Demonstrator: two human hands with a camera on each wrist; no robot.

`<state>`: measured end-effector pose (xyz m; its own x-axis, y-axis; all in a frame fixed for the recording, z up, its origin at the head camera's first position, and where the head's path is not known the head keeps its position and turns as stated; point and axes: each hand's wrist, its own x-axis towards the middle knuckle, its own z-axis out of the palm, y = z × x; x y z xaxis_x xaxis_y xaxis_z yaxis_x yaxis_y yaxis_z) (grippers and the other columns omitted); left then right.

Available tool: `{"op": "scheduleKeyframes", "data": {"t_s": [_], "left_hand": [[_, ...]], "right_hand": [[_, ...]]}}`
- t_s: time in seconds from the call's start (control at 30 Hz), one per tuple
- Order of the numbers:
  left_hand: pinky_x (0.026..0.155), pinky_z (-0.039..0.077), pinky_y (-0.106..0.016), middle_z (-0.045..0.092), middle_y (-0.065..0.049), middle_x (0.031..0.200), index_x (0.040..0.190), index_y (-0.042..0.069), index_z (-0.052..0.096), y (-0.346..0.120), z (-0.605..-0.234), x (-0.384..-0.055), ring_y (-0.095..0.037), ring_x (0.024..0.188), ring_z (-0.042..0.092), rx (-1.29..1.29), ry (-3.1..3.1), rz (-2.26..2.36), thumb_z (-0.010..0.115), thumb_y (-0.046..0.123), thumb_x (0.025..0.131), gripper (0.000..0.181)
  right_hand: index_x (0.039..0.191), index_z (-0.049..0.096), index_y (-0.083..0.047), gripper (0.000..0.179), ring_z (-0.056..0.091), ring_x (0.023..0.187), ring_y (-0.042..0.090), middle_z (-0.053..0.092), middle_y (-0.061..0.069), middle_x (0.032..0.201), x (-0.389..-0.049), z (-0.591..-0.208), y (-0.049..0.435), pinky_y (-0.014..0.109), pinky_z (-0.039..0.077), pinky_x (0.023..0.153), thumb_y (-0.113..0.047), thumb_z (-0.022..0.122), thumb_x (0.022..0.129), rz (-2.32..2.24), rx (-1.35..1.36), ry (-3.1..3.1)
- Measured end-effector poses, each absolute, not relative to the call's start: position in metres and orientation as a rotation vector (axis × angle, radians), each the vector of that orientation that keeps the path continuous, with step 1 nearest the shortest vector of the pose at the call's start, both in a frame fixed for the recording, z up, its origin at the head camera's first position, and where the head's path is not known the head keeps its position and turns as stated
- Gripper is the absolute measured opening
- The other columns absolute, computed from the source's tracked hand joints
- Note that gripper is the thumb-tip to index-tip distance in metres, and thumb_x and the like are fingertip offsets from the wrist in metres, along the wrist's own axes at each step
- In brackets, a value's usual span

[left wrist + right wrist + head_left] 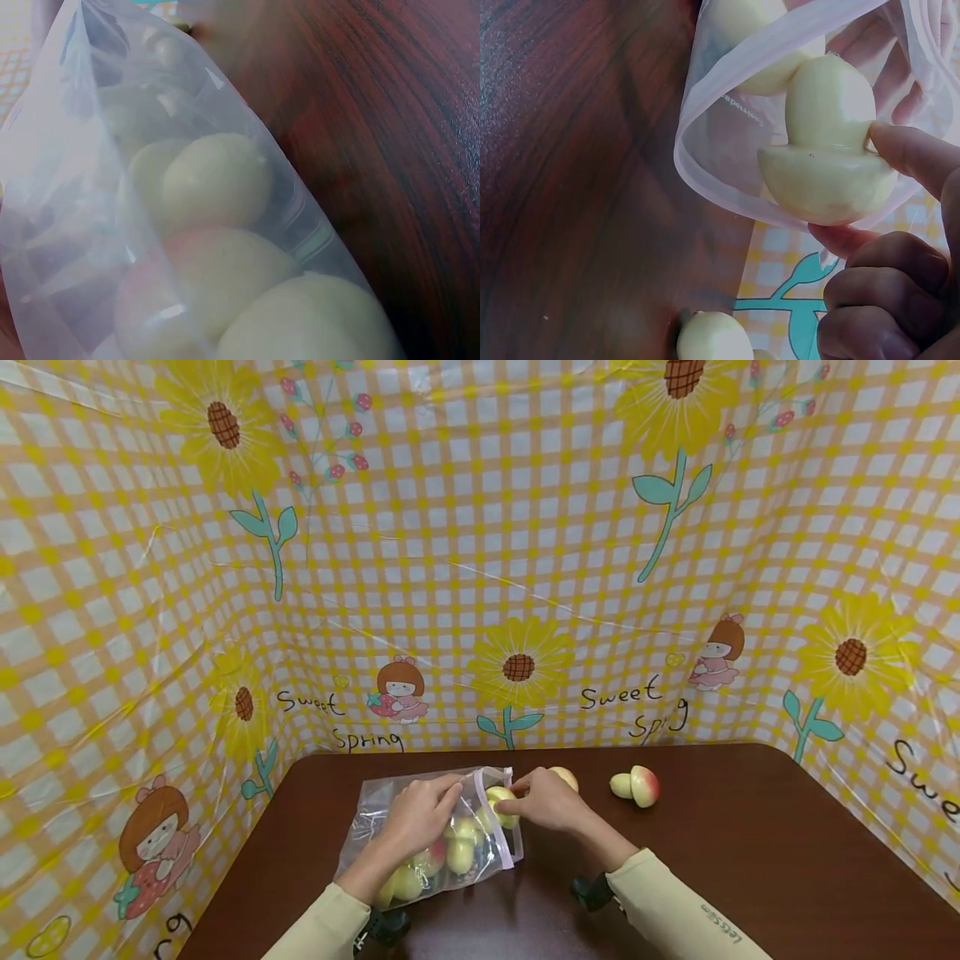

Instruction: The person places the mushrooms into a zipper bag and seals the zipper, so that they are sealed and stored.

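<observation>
A clear zip bag (375, 806) with a pale pink rim lies on the table, its mouth facing right. My left hand (422, 810) grips its upper side near the mouth. Several toy mushrooms (461, 853), cream with some red on the caps, lie inside; the left wrist view shows more mushrooms (217, 184) through the plastic. My right hand (553, 802) pinches another toy mushroom (829, 184) between thumb and index finger at the bag's mouth, stem pointing inward. Its other fingers (881, 296) are curled.
One loose mushroom (566, 776) is partly hidden behind my right hand. Farther right, a red-capped mushroom (636, 786) lies on its side on the dark brown table (712, 852). A checked sunflower-print sheet (450, 585) encloses the table's back and sides.
</observation>
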<state>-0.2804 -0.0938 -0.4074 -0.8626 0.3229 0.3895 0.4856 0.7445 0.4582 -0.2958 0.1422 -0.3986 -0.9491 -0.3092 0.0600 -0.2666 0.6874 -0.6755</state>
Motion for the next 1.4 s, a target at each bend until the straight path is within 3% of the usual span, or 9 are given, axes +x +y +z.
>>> {"op": "scheduleKeyframes", "data": {"t_s": [0.07,0.17,0.33,0.67,0.77,0.93,1.13,1.27,1.4], "left_hand": [[0.075,0.052,-0.041,0.056,0.008,0.068,0.126,0.021,0.071,-0.094,-0.408,-0.28,-0.013,0.072,0.058,-0.626,-2.66,-0.821,0.051,0.03,0.105,0.03],[0.077,0.053,-0.043,0.067,0.005,0.078,0.126,0.021,0.072,-0.094,-0.408,-0.28,-0.014,0.075,0.06,-0.625,-2.647,-0.822,0.052,0.03,0.105,0.03],[0.072,0.051,-0.039,0.071,0.003,0.086,0.125,0.021,0.072,-0.094,-0.406,-0.28,-0.013,0.072,0.059,-0.635,-2.643,-0.823,0.051,0.029,0.105,0.03],[0.061,0.044,-0.034,0.054,0.008,0.065,0.123,0.022,0.072,-0.091,-0.405,-0.28,-0.011,0.06,0.051,-0.613,-2.663,-0.815,0.051,0.029,0.106,0.029],[0.061,0.045,-0.035,0.059,0.008,0.069,0.121,0.024,0.073,-0.09,-0.406,-0.28,-0.012,0.064,0.054,-0.611,-2.659,-0.802,0.05,0.03,0.106,0.028],[0.064,0.05,-0.038,0.074,0.002,0.091,0.122,0.023,0.073,-0.089,-0.406,-0.281,-0.014,0.073,0.063,-0.611,-2.65,-0.779,0.05,0.031,0.106,0.029],[0.064,0.05,-0.04,0.076,0.001,0.1,0.123,0.023,0.073,-0.087,-0.405,-0.282,-0.017,0.076,0.066,-0.604,-2.644,-0.779,0.051,0.031,0.106,0.029],[0.062,0.049,-0.039,0.073,0.003,0.086,0.122,0.024,0.073,-0.087,-0.405,-0.283,-0.017,0.074,0.065,-0.602,-2.648,-0.777,0.05,0.03,0.106,0.029],[0.059,0.045,-0.038,0.058,0.009,0.066,0.121,0.022,0.073,-0.087,-0.404,-0.283,-0.015,0.068,0.059,-0.609,-2.647,-0.788,0.051,0.03,0.105,0.029]], "right_hand": [[0.104,0.078,-0.003,0.038,0.03,0.044,0.005,0.039,-0.009,0.05,-0.296,-0.401,0.141,0.022,0.028,0.047,-0.037,0.079,0.085,-1.126,-0.499,2.821],[0.089,0.078,-0.005,0.03,0.026,0.045,0.005,0.035,-0.01,0.051,-0.297,-0.403,0.139,0.022,0.025,0.047,-0.035,0.077,0.087,-1.123,-0.556,2.82],[0.074,0.072,-0.008,0.03,0.025,0.045,0.005,0.031,-0.01,0.051,-0.296,-0.406,0.133,0.022,0.024,0.047,-0.033,0.072,0.09,-1.095,-0.63,2.829],[0.079,0.077,-0.012,0.025,0.035,0.05,0.005,0.041,-0.012,0.056,-0.296,-0.411,0.125,0.022,0.027,0.048,-0.033,0.069,0.092,-1.068,-0.668,2.863],[0.084,0.079,-0.01,0.022,0.038,0.051,0.006,0.048,-0.009,0.058,-0.294,-0.41,0.122,0.022,0.029,0.049,-0.029,0.069,0.091,-1.059,-0.672,2.869],[0.094,0.08,-0.005,0.023,0.046,0.057,0.008,0.065,-0.002,0.07,-0.293,-0.409,0.117,0.023,0.038,0.054,-0.025,0.07,0.09,-1.026,-0.663,2.874],[0.089,0.079,-0.006,0.027,0.05,0.059,0.009,0.063,-0.004,0.064,-0.294,-0.41,0.114,0.025,0.043,0.056,-0.031,0.07,0.092,-1.001,-0.663,2.834],[0.082,0.077,-0.007,0.027,0.048,0.057,0.008,0.057,-0.008,0.059,-0.294,-0.41,0.114,0.023,0.041,0.055,-0.032,0.071,0.091,-1.015,-0.687,2.79],[0.075,0.073,-0.008,0.022,0.046,0.057,0.009,0.051,-0.008,0.058,-0.293,-0.411,0.115,0.023,0.04,0.053,-0.026,0.073,0.088,-1.011,-0.729,2.775]]}}
